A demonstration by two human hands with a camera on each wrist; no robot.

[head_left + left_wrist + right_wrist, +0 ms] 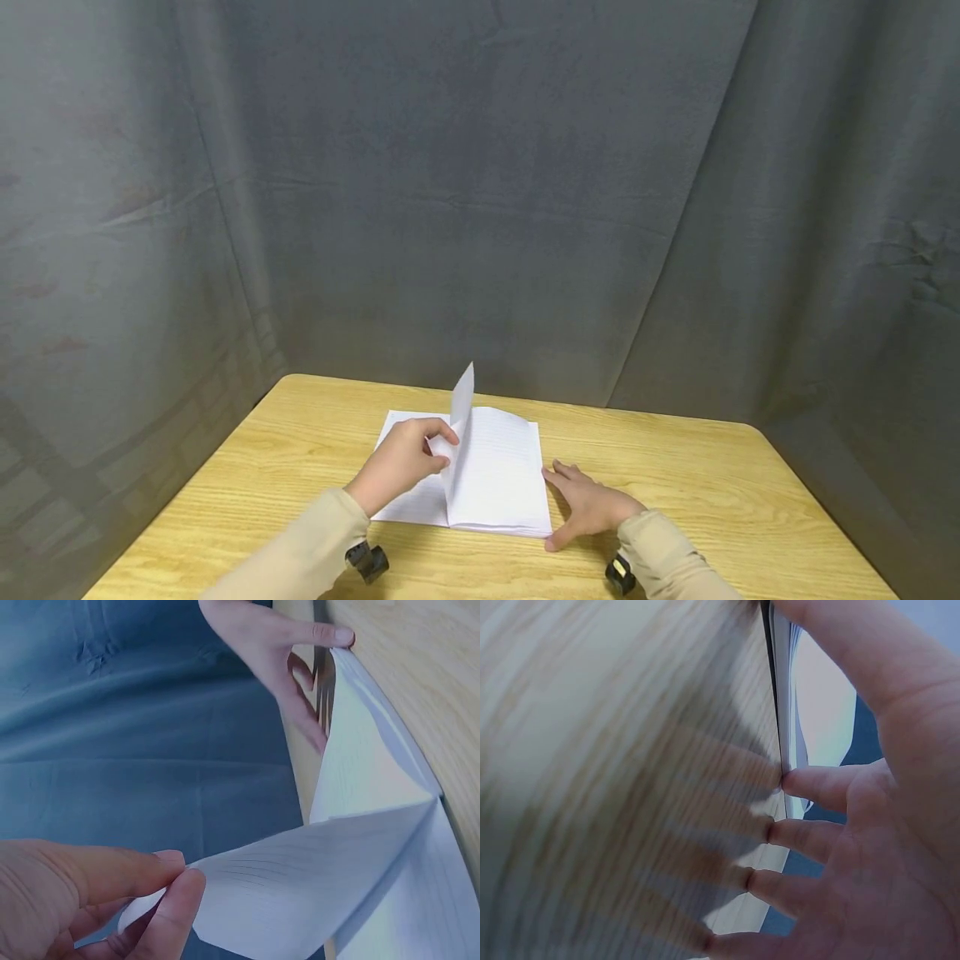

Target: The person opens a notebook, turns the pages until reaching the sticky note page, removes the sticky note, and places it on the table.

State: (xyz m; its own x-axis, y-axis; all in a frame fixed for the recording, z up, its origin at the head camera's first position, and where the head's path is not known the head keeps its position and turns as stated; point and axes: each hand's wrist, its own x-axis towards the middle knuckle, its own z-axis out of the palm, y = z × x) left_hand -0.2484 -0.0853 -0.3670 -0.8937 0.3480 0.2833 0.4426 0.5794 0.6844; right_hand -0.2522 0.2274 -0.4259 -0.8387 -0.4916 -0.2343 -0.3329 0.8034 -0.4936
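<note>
An open notebook (501, 471) with ruled white pages lies on the wooden table. My left hand (401, 467) pinches the edge of a lifted page (462, 404) between thumb and fingers, and that page stands nearly upright above the fold. The left wrist view shows the raised page (300, 881) slanting from the spine to the fingertips (184, 900). At the notebook's right edge, my right hand (592, 507) is spread out. Its thumb touches the lower right corner, and its fingertips rest on the table along the side, as the right wrist view shows.
The wooden table (712, 492) extends around the notebook on all sides. Grey curtains (480, 208) hang behind the table and to its left and right. A dark device (367, 561) is strapped at the left wrist, another (620, 573) at the right.
</note>
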